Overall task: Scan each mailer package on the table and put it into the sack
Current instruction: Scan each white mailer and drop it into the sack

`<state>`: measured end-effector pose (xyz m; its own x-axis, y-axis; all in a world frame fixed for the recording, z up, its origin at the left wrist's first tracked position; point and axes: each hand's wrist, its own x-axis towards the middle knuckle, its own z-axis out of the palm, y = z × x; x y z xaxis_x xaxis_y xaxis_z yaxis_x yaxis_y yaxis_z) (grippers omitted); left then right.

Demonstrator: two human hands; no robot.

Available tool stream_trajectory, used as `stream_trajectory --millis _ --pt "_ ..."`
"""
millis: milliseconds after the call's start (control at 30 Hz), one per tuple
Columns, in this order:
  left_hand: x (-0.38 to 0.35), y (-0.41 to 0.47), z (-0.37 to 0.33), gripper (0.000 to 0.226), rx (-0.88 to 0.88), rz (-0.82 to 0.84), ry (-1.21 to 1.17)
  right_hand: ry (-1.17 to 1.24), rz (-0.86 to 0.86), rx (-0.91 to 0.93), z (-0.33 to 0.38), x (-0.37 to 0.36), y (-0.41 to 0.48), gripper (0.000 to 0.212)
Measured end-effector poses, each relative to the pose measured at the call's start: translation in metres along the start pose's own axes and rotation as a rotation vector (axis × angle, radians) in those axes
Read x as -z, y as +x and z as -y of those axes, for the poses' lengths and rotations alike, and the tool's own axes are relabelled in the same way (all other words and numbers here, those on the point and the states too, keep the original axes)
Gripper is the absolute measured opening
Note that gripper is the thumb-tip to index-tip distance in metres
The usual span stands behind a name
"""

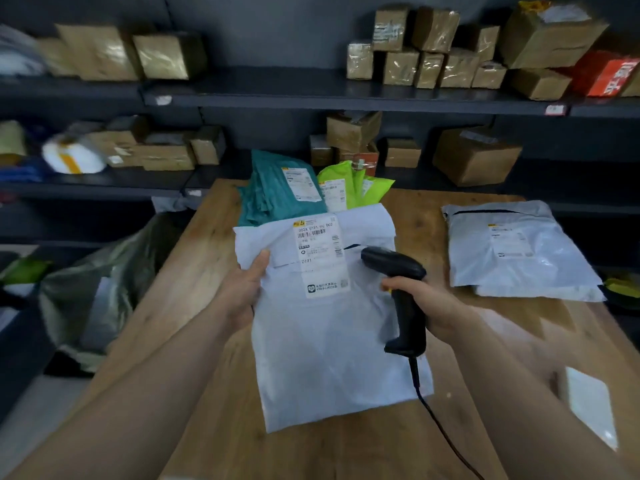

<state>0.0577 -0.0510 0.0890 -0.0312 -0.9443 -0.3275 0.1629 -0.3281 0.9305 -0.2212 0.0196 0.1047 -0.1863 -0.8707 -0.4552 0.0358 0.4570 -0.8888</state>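
1. The left hand (242, 289) pinched the left edge of the white mailer (329, 341), with the thumb (262, 259) flat on its front. The other fingers were hidden behind it.
2. The right hand (427, 303) had its fingers curled round the handle of the black scanner (401, 282), whose head pointed at the mailer's label (320, 258).
3. The mailer was held label-up over the wooden table (346, 455). Whether its lower end touched the wood could not be told.
4. The scanner's cable (436, 420) trailed toward the near edge.
5. Behind lay a teal mailer (273, 192) touching lime-green mailers (367, 187). Grey mailers (512, 251) lay stacked well to the right.
6. The sack (104, 292) stood beside the table's left edge.
7. Shelves (277, 95) held taped cardboard boxes (436, 46).
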Motion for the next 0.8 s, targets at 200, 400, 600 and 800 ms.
stream_trajectory --millis 200,400,600,800 --pt "0.086 -0.052 -0.013 0.026 0.009 -0.18 -0.015 -0.062 0.211 0.004 -0.015 -0.076 -0.005 0.022" --pt "0.191 -0.089 -0.019 0.026 0.064 -0.322 -0.021 -0.118 0.297 -0.001 -0.004 -0.187 -0.012 0.04" --pt "0.318 -0.102 -0.02 0.014 0.059 -0.398 0.072 -0.131 0.384 0.038 0.012 -0.331 -0.015 0.034" --pt "0.475 -0.09 -0.047 0.016 0.094 -0.452 0.203 -0.126 0.397 -0.008 0.019 -0.494 -0.02 0.028"
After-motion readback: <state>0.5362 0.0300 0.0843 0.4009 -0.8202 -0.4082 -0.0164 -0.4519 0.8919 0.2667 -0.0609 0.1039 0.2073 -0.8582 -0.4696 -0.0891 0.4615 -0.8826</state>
